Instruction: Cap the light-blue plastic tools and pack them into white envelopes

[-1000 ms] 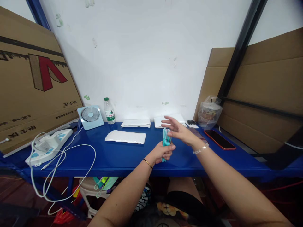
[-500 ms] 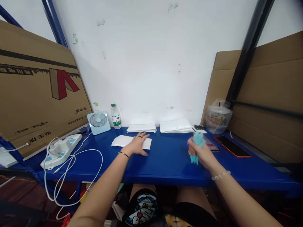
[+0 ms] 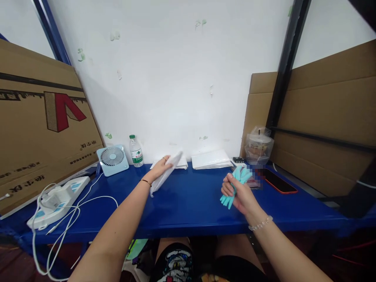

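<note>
My left hand is closed on a flat white packet, which is raised off the blue table and tilted, its upper right corner blurred. My right hand grips a turquoise bundle with finger-like ends, held in the fist above the table's right half. Its narrow tips stick out below the fist and a wider part shows above. Behind the raised packet lies a stack of white sheets or packets, partly hidden by it. A second white stack lies to its right against the wall.
On the left are a light-blue fan, a water bottle and a power strip with loose white cables. A phone, a bagged cup and a small black-and-white item sit at right. Cardboard sheets flank the table.
My left hand has picked up the white packet that lay flat under it and tipped it up. My right hand still holds the turquoise bundle, now turned. The view has shifted slightly.
</note>
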`<state>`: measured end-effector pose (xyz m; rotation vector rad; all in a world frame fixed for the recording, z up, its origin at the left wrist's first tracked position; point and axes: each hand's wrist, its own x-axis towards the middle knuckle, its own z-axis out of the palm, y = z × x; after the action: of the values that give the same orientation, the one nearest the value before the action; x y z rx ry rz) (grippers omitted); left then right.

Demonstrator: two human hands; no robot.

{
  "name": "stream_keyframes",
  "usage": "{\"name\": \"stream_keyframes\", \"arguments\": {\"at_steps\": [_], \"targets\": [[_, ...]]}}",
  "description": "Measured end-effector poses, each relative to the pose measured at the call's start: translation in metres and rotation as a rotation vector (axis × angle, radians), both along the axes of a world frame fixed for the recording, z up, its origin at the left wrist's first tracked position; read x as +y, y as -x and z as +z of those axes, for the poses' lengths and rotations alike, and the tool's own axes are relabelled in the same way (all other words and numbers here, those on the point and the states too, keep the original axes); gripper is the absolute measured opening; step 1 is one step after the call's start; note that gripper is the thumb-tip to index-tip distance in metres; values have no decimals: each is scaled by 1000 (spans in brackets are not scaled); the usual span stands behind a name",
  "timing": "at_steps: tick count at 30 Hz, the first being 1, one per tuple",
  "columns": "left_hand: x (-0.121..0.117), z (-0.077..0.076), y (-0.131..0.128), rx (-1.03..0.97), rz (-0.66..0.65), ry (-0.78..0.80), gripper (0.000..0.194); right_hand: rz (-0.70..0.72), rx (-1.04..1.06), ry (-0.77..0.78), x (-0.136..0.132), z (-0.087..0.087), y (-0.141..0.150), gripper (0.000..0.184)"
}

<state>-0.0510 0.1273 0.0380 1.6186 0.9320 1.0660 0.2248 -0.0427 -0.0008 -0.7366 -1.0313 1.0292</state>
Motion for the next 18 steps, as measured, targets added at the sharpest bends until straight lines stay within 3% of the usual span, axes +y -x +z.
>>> {"name": "stream_keyframes", "arguments": {"at_steps": [2, 4, 7, 12, 15, 18], "targets": [[-13, 11, -15, -352, 3, 272, 36, -78, -89, -85, -2, 8, 4, 33], [-29, 15, -30, -635, -121, 459, 38, -203, -266, -203, -5, 20, 8, 34], [-53, 2, -51, -887, -287, 675, 41, -367, -588, -396, -15, 36, 14, 32], [-73, -34, -80, -1060, -221, 892, 38, -461, -928, -799, -31, 44, 29, 20], [-77, -44, -93, -1137, -159, 926, 25, -380, -1060, -1027, -37, 37, 38, 16], [-80, -47, -101, -1188, -167, 951, 24, -259, -1183, -1082, -37, 29, 45, 16]]}}
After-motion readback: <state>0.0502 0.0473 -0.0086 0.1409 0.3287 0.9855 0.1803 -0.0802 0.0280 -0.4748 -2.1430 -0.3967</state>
